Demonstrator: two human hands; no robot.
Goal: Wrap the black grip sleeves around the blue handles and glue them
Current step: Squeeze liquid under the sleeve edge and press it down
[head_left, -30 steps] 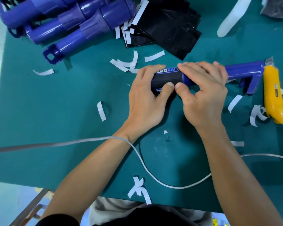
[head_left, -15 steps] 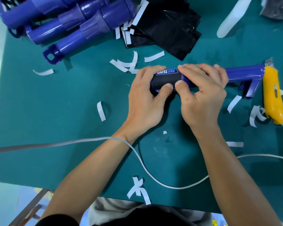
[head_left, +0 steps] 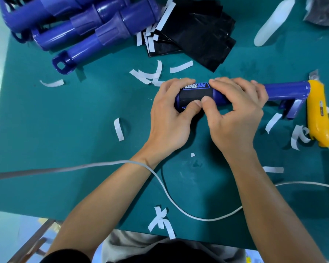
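Together, the left hand and right hand curl round the blue handle, which lies crosswise on the green mat just toward 12 o'clock of centre. The left fingers wrap over the black grip sleeve. The right fingers, pressed close together, arch over the shaft at the sleeve's 3 o'clock end. The thumb tips touch, seemingly pressing the sleeve's hidden edge. Both forearms reach in from 6 o'clock.

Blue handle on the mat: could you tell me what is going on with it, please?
A person grips the blue handle on the green mat. The left hand and right hand press a black sleeve around its end, thumbs meeting on the near side. Spare handles and spare sleeves lie at the back.
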